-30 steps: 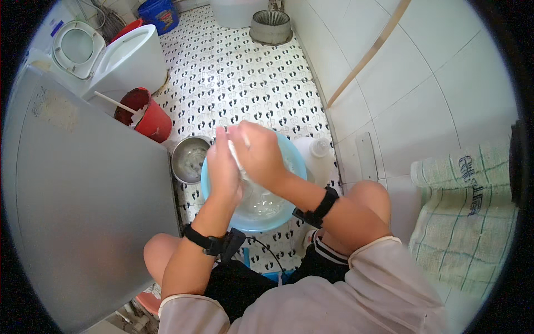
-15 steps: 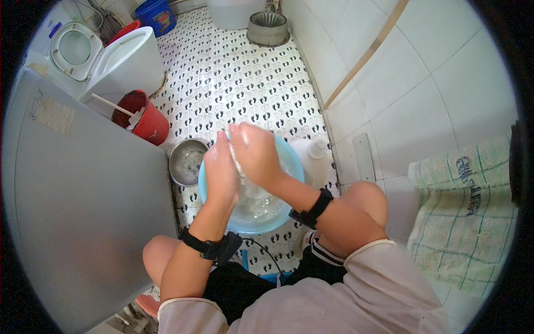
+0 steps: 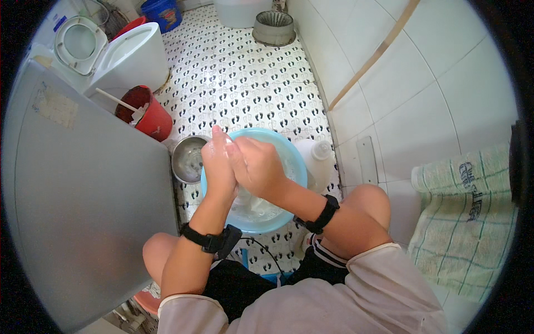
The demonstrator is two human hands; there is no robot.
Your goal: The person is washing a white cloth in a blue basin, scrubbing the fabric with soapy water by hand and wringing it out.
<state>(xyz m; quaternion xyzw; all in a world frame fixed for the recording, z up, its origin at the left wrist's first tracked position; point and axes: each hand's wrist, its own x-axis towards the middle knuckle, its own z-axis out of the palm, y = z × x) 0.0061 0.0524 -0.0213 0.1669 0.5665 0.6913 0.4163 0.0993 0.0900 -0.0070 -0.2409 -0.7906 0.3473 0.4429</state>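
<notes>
A person in a pale pinkish long-sleeved top, its sleeves pushed up past the elbows, and black shorts edged with white stripes; both forearms and knees are bare. Each wrist wears a black strap: left wristband with a boxy module, right wristband.

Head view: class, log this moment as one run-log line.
left hand pressed against right hand | over blue basin, soapy water | steel bowl beside basin | red bucket behind
</notes>
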